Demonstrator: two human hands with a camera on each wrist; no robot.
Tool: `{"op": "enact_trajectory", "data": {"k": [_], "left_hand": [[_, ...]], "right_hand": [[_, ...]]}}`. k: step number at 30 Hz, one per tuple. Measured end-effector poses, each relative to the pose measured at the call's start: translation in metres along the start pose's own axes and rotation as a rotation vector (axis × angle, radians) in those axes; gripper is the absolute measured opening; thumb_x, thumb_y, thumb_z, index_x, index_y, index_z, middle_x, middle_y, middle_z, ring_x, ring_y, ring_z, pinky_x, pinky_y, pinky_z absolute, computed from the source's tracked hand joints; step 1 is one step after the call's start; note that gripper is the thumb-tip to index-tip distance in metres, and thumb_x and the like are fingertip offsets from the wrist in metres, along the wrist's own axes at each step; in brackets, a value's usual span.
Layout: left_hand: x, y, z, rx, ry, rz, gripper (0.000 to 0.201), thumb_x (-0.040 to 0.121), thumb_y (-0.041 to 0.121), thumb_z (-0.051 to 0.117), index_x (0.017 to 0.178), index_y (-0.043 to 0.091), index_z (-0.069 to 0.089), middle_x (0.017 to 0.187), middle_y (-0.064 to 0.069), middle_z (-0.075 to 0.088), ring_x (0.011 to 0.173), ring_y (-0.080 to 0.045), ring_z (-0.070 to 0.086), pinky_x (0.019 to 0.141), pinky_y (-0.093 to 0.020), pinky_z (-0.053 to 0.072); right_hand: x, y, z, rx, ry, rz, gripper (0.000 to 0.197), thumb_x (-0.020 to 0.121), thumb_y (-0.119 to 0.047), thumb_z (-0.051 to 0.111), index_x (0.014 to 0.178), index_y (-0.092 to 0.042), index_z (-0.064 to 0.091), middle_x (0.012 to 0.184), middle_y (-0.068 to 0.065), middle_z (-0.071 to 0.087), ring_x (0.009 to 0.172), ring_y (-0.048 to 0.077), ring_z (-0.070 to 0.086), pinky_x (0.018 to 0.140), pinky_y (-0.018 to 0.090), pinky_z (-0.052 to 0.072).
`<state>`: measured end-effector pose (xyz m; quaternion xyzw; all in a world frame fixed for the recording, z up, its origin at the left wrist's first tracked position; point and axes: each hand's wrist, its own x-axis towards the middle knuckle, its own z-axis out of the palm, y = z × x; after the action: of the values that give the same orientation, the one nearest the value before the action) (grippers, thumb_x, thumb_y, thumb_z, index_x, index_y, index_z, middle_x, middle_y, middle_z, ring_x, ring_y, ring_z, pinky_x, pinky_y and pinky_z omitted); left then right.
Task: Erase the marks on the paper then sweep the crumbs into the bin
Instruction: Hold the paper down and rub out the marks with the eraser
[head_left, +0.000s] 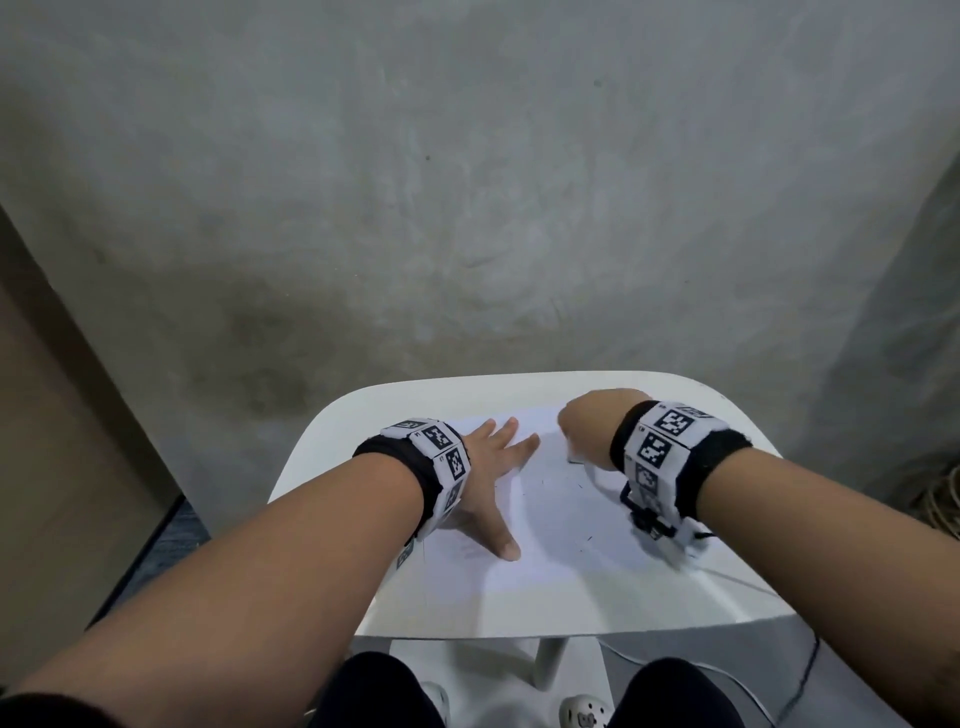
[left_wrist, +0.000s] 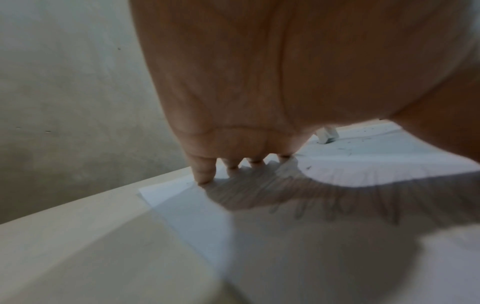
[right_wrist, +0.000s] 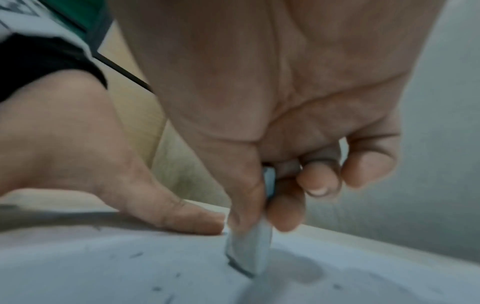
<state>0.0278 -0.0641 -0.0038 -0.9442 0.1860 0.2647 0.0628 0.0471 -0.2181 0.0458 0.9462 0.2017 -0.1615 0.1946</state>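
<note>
A white sheet of paper (head_left: 545, 525) lies on a small white table (head_left: 363, 410). My left hand (head_left: 493, 467) lies flat on the paper's left part with fingers spread, pressing it down. My right hand (head_left: 587, 431) hovers over the paper's far right part, fingers curled. In the right wrist view it pinches a white eraser (right_wrist: 250, 248) whose darkened lower end touches the paper (right_wrist: 103, 271). Dark eraser crumbs (right_wrist: 136, 254) are scattered on the sheet. In the left wrist view the left fingertips (left_wrist: 205, 176) touch the paper near its far edge, and the eraser (left_wrist: 327, 136) shows beyond.
A grey concrete wall (head_left: 467, 182) stands just behind the table. A brown panel (head_left: 52, 441) stands at the left. Cables (head_left: 800, 675) hang below the table's right side. My knees and shoes (head_left: 582, 714) are under the front edge. No bin is in view.
</note>
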Motion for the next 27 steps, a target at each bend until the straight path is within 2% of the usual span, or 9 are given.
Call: {"op": "enact_trajectory", "data": {"k": [2,6,9,12,15,17,22,24,27], "left_hand": [[0.002,-0.002,0.001,-0.004,-0.011,0.004,0.136,0.064,0.071,0.074,0.148,0.038,-0.027,0.157,0.009,-0.034,0.147,-0.016,-0.025,0.116,-0.064,0.001],[0.000,-0.003,0.000,-0.034,0.001,0.015,0.135,0.065,0.070,0.075,0.149,0.037,-0.026,0.157,0.009,-0.033,0.147,-0.016,-0.025,0.117,-0.062,0.002],[-0.005,-0.007,0.005,-0.067,0.025,-0.009,0.134,0.067,0.074,0.070,0.152,0.029,-0.023,0.159,0.007,-0.030,0.148,-0.017,-0.022,0.120,-0.055,0.001],[-0.015,-0.012,0.017,-0.088,0.085,-0.182,0.128,0.070,0.087,0.052,0.154,0.020,-0.019,0.162,-0.003,-0.024,0.151,-0.023,-0.013,0.120,-0.054,0.001],[-0.016,-0.007,0.022,-0.096,0.103,-0.293,0.118,0.076,0.089,0.034,0.155,0.018,-0.016,0.162,-0.011,-0.019,0.151,-0.028,-0.010,0.120,-0.053,0.000],[-0.015,0.013,0.021,-0.087,0.108,-0.231,0.118,0.075,0.091,0.030,0.155,0.018,-0.017,0.161,-0.013,-0.021,0.151,-0.030,-0.012,0.120,-0.051,-0.001],[-0.019,0.079,0.011,-0.040,0.054,0.199,0.100,0.089,0.077,0.033,0.156,0.021,-0.014,0.161,-0.004,-0.024,0.150,-0.023,-0.017,0.121,-0.049,-0.004],[-0.020,0.076,0.004,-0.083,0.077,0.196,0.093,0.092,0.073,0.030,0.156,0.021,-0.014,0.162,0.000,-0.022,0.150,-0.018,-0.015,0.121,-0.048,-0.003],[-0.018,0.036,0.002,-0.154,0.138,-0.005,0.096,0.092,0.073,0.033,0.155,0.019,-0.016,0.162,-0.001,-0.021,0.150,-0.017,-0.014,0.122,-0.045,-0.002]], "right_hand": [[0.002,0.015,0.005,0.166,0.029,0.033,0.011,0.087,-0.018,0.053,0.078,-0.013,0.055,0.076,0.002,0.056,0.070,0.022,0.050,0.066,0.028,0.041],[0.005,0.046,0.026,0.646,-0.055,0.059,0.012,0.091,-0.014,0.049,0.083,-0.010,0.057,0.077,0.008,0.061,0.061,0.021,0.051,0.055,0.025,0.040],[0.012,0.064,0.046,0.874,-0.127,0.076,0.019,0.094,-0.015,0.044,0.091,-0.002,0.058,0.084,0.018,0.061,0.071,0.028,0.051,0.057,0.030,0.043],[0.014,0.067,0.051,0.899,-0.104,0.058,0.024,0.096,-0.016,0.042,0.090,-0.001,0.060,0.086,0.018,0.063,0.074,0.028,0.053,0.055,0.025,0.041],[0.017,0.069,0.053,0.946,-0.096,0.052,0.025,0.096,-0.016,0.042,0.083,-0.004,0.059,0.086,0.018,0.064,0.074,0.027,0.053,0.056,0.027,0.041],[0.020,0.069,0.054,0.956,-0.096,0.053,0.026,0.096,-0.015,0.042,0.080,-0.005,0.059,0.086,0.019,0.064,0.074,0.027,0.053,0.056,0.029,0.042],[0.021,0.070,0.055,0.984,-0.110,0.038,0.028,0.097,-0.015,0.042,0.082,-0.001,0.062,0.084,0.021,0.061,0.073,0.028,0.050,0.048,0.025,0.039],[0.020,0.071,0.056,1.006,-0.115,0.027,0.030,0.097,-0.016,0.041,0.088,0.002,0.063,0.084,0.021,0.060,0.073,0.029,0.048,0.046,0.024,0.038],[0.019,0.071,0.057,1.062,-0.085,0.018,0.025,0.098,-0.014,0.041,0.087,0.000,0.059,0.079,0.019,0.062,0.070,0.028,0.046,0.048,0.026,0.036]]}}
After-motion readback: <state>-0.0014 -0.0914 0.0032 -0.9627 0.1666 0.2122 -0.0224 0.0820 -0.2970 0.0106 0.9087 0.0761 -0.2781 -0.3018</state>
